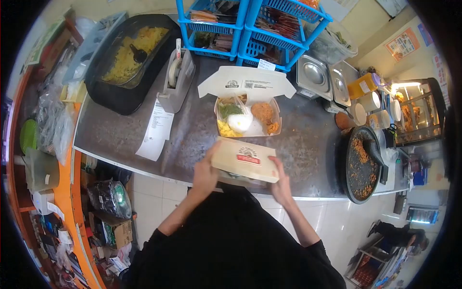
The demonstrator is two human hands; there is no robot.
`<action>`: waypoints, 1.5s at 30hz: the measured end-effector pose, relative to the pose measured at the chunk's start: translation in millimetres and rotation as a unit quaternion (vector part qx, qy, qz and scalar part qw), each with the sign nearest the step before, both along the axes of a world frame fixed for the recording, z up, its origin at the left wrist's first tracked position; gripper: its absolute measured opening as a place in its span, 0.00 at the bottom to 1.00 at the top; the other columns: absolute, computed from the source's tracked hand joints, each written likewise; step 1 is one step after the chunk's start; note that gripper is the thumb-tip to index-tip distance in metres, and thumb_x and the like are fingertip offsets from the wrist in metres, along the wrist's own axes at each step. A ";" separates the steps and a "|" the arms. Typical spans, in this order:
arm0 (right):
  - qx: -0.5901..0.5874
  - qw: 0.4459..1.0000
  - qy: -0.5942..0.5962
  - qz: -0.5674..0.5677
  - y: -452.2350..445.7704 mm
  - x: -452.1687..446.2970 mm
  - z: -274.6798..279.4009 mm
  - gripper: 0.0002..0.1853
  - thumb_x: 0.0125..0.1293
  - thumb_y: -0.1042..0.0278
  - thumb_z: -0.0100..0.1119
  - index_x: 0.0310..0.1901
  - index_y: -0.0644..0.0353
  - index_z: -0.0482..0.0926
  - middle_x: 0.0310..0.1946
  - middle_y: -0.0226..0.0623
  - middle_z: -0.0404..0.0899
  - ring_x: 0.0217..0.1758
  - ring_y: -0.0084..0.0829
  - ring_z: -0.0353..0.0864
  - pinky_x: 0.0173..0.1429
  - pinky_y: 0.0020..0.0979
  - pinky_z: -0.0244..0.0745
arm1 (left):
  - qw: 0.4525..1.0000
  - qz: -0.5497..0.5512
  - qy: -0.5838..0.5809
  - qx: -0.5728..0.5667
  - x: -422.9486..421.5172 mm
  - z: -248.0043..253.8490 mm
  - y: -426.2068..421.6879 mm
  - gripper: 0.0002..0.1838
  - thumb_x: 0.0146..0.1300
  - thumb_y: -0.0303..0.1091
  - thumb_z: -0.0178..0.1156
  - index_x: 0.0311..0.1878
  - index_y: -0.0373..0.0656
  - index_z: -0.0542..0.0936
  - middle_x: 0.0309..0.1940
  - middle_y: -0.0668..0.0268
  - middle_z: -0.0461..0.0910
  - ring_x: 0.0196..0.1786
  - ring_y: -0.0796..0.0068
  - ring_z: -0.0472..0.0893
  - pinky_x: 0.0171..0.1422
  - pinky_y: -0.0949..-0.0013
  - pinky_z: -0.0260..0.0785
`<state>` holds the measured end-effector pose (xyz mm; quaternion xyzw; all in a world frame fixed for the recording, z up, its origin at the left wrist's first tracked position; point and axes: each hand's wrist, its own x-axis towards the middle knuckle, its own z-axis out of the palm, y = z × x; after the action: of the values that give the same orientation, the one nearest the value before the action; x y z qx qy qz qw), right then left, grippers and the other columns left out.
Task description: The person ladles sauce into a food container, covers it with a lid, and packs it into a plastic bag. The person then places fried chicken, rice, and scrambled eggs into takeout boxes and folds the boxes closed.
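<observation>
Between my two hands is a cardboard takeaway box (243, 159) with a printed red and dark logo on its lid. My left hand (206, 171) grips its left end and my right hand (280, 179) its right end. The lid is down, with a dark gap along the edge nearest me. Just behind it on the counter (187, 135) stands a second takeaway box (247, 86) with its lid up. In that one lie white rice (239, 123), chopped greens (231, 111), yellow food (226, 129) and a browned fried piece (263, 111).
At the left are a tape dispenser (174, 79), a paper receipt (156, 130) and a black pan of yellow food (115, 72). Blue basket racks (243, 33) stand behind. A black bowl (353, 168) with brown crumbs and metal containers (313, 77) are right. A person (399, 233) is far right.
</observation>
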<state>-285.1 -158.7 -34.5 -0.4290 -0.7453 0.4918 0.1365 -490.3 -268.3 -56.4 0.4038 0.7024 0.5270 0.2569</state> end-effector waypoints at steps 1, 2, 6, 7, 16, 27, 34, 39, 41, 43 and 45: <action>0.006 1.000 0.004 0.011 -7.7 -7.0 7.8 0.19 0.68 0.68 0.39 0.60 0.55 0.58 0.47 0.55 0.73 0.50 0.53 0.75 0.54 0.39 0.68 | 1.000 0.011 0.001 -0.018 -7.9 6.3 -3.2 0.25 0.55 0.18 0.42 0.58 0.43 0.68 0.55 0.46 0.69 0.57 0.50 0.70 0.60 0.64 0.62; 0.013 1.000 0.009 0.023 -13.4 -13.5 13.1 0.19 0.68 0.68 0.39 0.60 0.56 0.58 0.47 0.56 0.73 0.50 0.54 0.74 0.54 0.39 0.68 | 0.999 0.005 -0.016 -0.049 -15.1 10.8 -7.8 0.24 0.56 0.19 0.43 0.58 0.44 0.67 0.54 0.47 0.69 0.56 0.49 0.71 0.60 0.64 0.63; -0.032 0.998 -0.008 0.061 -11.3 -26.7 30.7 0.24 0.65 0.72 0.42 0.63 0.57 0.53 0.50 0.61 0.70 0.52 0.59 0.71 0.56 0.41 0.67 | 0.989 -0.050 -0.069 -0.121 -36.2 15.5 -22.8 0.26 0.57 0.22 0.48 0.60 0.45 0.63 0.56 0.49 0.68 0.59 0.47 0.68 0.60 0.63 0.63; -0.062 0.996 -0.026 0.066 -11.1 -27.4 34.0 0.26 0.65 0.73 0.43 0.64 0.58 0.51 0.52 0.62 0.67 0.53 0.60 0.69 0.57 0.41 0.66 | 0.986 -0.073 -0.080 -0.123 -39.4 14.3 -25.4 0.27 0.56 0.22 0.50 0.61 0.45 0.62 0.57 0.50 0.67 0.61 0.47 0.66 0.60 0.63 0.62; -0.053 0.982 0.078 0.167 -13.0 -15.7 -35.2 0.56 0.50 0.53 0.66 0.68 0.65 0.34 0.68 0.62 0.27 0.71 0.55 0.19 0.71 0.47 0.34 | 0.957 -0.270 -0.052 -0.093 -55.8 -33.0 -24.5 0.44 0.53 0.33 0.63 0.63 0.41 0.42 0.68 0.47 0.33 0.71 0.46 0.43 0.71 0.58 0.45; 0.356 0.865 -0.107 0.339 5.5 -33.9 -3.2 0.30 0.52 0.49 0.61 0.60 0.32 0.66 0.67 0.54 0.42 0.69 0.62 0.41 0.66 0.60 0.47 | 0.809 -0.396 0.424 -0.096 -71.5 10.9 10.6 0.41 0.46 0.52 0.65 0.65 0.56 0.61 0.66 0.44 0.44 0.67 0.33 0.44 0.69 0.44 0.45; 0.352 0.857 -0.144 0.347 -9.6 -31.0 -5.1 0.29 0.51 0.44 0.58 0.58 0.22 0.66 0.70 0.42 0.40 0.68 0.66 0.36 0.66 0.64 0.42 | 0.807 -0.396 0.433 -0.062 -70.1 2.4 -1.6 0.41 0.43 0.55 0.65 0.64 0.76 0.61 0.68 0.45 0.39 0.68 0.32 0.39 0.65 0.31 0.38; 0.367 0.858 -0.113 0.342 -17.5 -34.5 -5.8 0.30 0.50 0.49 0.61 0.58 0.25 0.67 0.69 0.41 0.44 0.68 0.67 0.37 0.66 0.63 0.44 | 0.805 -0.407 0.425 -0.079 -70.8 9.6 -6.2 0.45 0.39 0.55 0.69 0.65 0.75 0.60 0.68 0.45 0.38 0.69 0.36 0.35 0.65 0.31 0.37; 0.392 0.852 -0.068 0.340 -22.0 -39.5 -20.6 0.30 0.50 0.53 0.63 0.58 0.28 0.68 0.68 0.41 0.47 0.67 0.68 0.39 0.66 0.62 0.46 | 0.824 -0.384 0.410 -0.075 -68.7 4.3 -12.6 0.48 0.36 0.54 0.70 0.65 0.75 0.58 0.68 0.46 0.38 0.70 0.38 0.36 0.65 0.31 0.37; 0.417 0.851 -0.044 0.317 -37.7 -52.7 -32.3 0.29 0.50 0.58 0.64 0.57 0.33 0.70 0.67 0.43 0.50 0.66 0.69 0.41 0.66 0.60 0.49 | 0.833 -0.360 0.411 -0.091 -73.9 5.9 -18.9 0.50 0.35 0.53 0.71 0.65 0.75 0.57 0.68 0.46 0.39 0.70 0.40 0.38 0.65 0.31 0.38; 0.426 0.853 -0.042 0.299 -52.5 -69.6 -42.3 0.26 0.51 0.59 0.63 0.55 0.34 0.72 0.67 0.46 0.49 0.67 0.69 0.39 0.66 0.59 0.48 | 0.831 -0.339 0.422 -0.128 -80.7 12.1 -28.4 0.51 0.34 0.51 0.72 0.66 0.75 0.57 0.68 0.46 0.39 0.70 0.42 0.40 0.64 0.31 0.39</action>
<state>-354.6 -211.2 -76.9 -0.1058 -0.9790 0.1252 0.1209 -571.0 -296.7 -44.3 0.7629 0.6229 0.0909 0.1476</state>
